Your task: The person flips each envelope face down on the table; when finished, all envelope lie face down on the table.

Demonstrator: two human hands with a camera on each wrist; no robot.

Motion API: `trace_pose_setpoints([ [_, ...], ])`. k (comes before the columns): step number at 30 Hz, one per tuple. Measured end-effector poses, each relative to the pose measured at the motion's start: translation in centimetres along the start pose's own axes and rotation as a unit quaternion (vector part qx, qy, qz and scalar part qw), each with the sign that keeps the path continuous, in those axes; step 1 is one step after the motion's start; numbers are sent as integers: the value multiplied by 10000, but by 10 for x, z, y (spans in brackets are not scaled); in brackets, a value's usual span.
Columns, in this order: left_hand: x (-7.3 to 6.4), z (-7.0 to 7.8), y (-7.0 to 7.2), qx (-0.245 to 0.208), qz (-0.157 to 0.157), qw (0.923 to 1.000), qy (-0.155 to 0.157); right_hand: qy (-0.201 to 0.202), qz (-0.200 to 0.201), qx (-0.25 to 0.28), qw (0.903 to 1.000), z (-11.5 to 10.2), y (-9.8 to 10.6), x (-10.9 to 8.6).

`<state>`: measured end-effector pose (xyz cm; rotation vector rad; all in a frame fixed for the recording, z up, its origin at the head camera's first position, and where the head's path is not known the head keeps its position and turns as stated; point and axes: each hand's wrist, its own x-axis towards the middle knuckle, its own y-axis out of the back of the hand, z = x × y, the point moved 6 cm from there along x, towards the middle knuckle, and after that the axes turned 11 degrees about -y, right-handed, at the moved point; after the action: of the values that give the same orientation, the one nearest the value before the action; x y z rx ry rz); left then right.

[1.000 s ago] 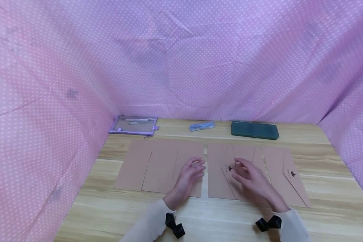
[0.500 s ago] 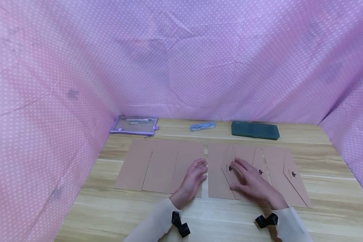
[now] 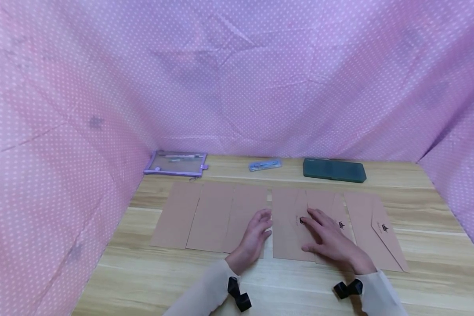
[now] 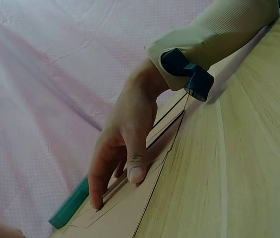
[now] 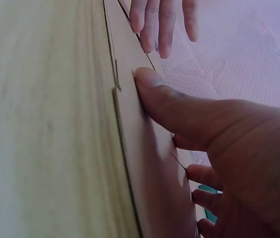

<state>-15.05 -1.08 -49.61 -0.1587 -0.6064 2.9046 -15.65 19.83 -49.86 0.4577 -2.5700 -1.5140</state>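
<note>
Brown kraft envelopes lie in a row on the table. The left group, such as this plain envelope [image 3: 209, 215], shows no flaps; the right group, such as the outer right envelope [image 3: 363, 228], shows pointed flaps with a black crown print. My right hand [image 3: 333, 239] rests with spread fingers on the inner right envelope [image 3: 286, 224] and its neighbour. In the right wrist view its thumb [image 5: 152, 82] touches the paper. My left hand [image 3: 252, 239] is relaxed, held over the right edge of the left group, gripping nothing; its fingers [image 5: 162, 25] also show there.
Along the back lie a purple-edged clear zip pouch [image 3: 175, 164] with pens, a small blue packet [image 3: 265, 165] and a dark green case [image 3: 334, 170]. Pink dotted cloth [image 3: 237, 87] hangs behind and at both sides of the wooden table [image 3: 126, 281].
My right hand has come down onto the envelopes, its fingers spreading. The inner right envelope's flap edge now looks fainter. My left hand has shifted slightly right.
</note>
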Motion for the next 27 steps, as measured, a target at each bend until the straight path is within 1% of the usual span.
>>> trace_pose_setpoints([
  [2, 1, -1, -1, -126, 76, 9999, 5, -26, -17, 21, 10000, 1, -1, 0],
  [4, 2, -2, 0, -302, 230, 9993, 27, -38, -29, 35, 10000, 1, -1, 0],
  [9, 6, -2, 6, -579, 800, 9951, -55, -52, -70, 99, 9999, 1, -3, 0],
  [12, 7, -2, 10, -722, 1046, 9919, -79, -85, -101, 120, 9998, 0, -3, 0],
  [15, 8, -3, 10, -894, 1109, 9898, -71, -119, -133, 120, 9998, 1, -3, 1],
  [20, 7, -2, 8, -1118, 1048, 9882, -33, -138, -215, 139, 9996, 1, 0, 1],
  [27, 8, 2, 5, -1179, 943, 9885, -96, -188, -256, 258, 9992, -3, 2, 0],
])
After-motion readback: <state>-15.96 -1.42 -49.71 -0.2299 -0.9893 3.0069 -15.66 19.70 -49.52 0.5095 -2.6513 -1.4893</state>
